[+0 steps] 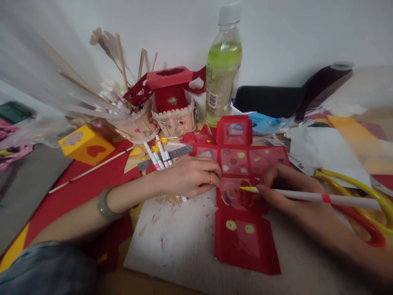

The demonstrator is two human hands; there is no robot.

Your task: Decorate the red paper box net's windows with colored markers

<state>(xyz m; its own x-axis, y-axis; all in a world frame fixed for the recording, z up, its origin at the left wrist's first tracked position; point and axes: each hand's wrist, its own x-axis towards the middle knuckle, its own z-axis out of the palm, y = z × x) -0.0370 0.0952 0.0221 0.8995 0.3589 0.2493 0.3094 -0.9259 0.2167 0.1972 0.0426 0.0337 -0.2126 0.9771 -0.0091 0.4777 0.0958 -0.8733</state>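
A red paper box cutout [227, 250] lies unfolded on a grey board, with clear film over windows in its panels. In my right hand [294, 192] is a yellow-tipped marker [301, 196] with a white barrel, gripped like a pen. Its tip is over the middle panel, where curved yellow and blue strokes show. My left hand [193, 174] is closed, its bent fingers pressing the cutout's left edge. Two yellow spots mark the lowest panel. Beside my left hand lie several white markers [150, 156].
A bottle of green liquid [223, 69] stands behind the cutout. Decorated baskets [175, 121] hold sticks and red paper pieces. A yellow box [87, 144] sits left, near a thin wooden stick [92, 169]. Yellow-handled scissors [346, 180] lie right, partly behind my right hand. The grey board [162, 246] carries paper scraps.
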